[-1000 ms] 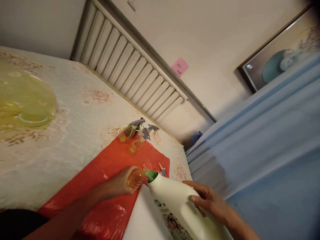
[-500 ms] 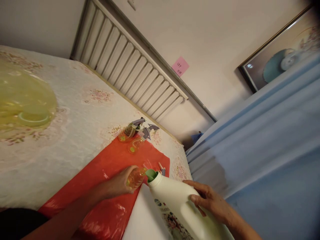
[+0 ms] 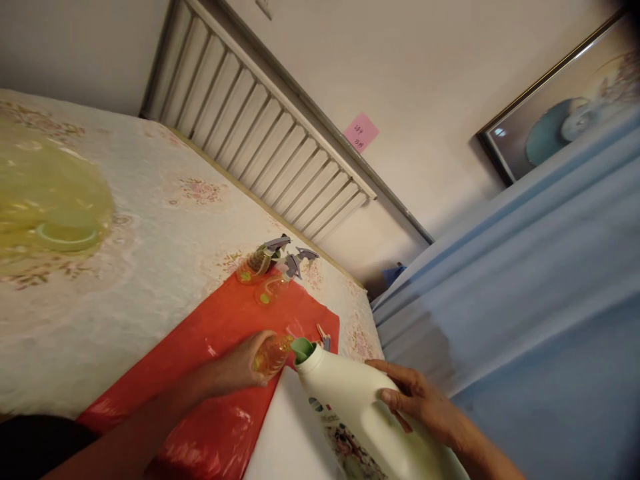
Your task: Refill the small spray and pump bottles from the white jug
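My left hand [image 3: 250, 363] is wrapped round a clear spray bottle without its trigger top [image 3: 273, 355], its neck pointing toward a big jug. That cream-coloured detergent jug [image 3: 345, 387] is tipped to the left, and its green spout [image 3: 302, 349] meets the bottle's mouth. On the jug's handle, my right hand [image 3: 417, 403] is closed. Just behind the spout, a loose grey spray trigger [image 3: 325, 338] shows in part. Farther back stand two clear spray bottles with grey triggers, one [image 3: 253, 265] behind the other [image 3: 274, 288]. Whether liquid is flowing is too small to tell.
A red plastic sheet [image 3: 210, 340] lies on the flowered tablecloth [image 3: 150, 253]. At the far left sits a large translucent yellow basin [image 3: 55, 193]. Behind the table runs a white radiator [image 3: 260, 113]. Blue curtain-like cloth [image 3: 525, 280] hangs on the right.
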Available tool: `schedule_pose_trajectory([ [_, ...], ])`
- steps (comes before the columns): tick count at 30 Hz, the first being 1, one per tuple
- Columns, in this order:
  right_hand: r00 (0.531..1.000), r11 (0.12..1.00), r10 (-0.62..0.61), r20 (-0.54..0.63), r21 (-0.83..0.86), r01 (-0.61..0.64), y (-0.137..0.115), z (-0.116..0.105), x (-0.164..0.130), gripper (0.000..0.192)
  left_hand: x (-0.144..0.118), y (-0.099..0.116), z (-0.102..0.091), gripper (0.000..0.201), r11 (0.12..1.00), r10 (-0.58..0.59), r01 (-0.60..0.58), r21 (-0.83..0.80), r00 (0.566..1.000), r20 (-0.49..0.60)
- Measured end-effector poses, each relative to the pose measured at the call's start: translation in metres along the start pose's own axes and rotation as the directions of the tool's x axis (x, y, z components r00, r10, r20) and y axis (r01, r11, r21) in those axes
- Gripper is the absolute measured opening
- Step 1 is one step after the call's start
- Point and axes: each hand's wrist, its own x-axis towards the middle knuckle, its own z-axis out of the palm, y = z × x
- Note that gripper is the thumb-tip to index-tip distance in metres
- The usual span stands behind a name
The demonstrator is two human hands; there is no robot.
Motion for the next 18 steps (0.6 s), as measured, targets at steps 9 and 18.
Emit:
schedule_pose_trajectory([
  [9,1.000,1.000,0.001,0.008,-0.029,-0.001,-0.0010,-0.0016,0.0001,0.060,-0.0015,0.0034,-0.0008,0.067,1.000,0.006,-0.006,0.015,1.000,-0.004],
  [18,1.000,0.999,0.015,0.002,-0.049,-0.015,-0.0049,-0.0003,-0.0004,0.062,0.0005,-0.0025,0.0007,0.068,1.000,0.005,-0.005,-0.015,1.000,-0.006],
])
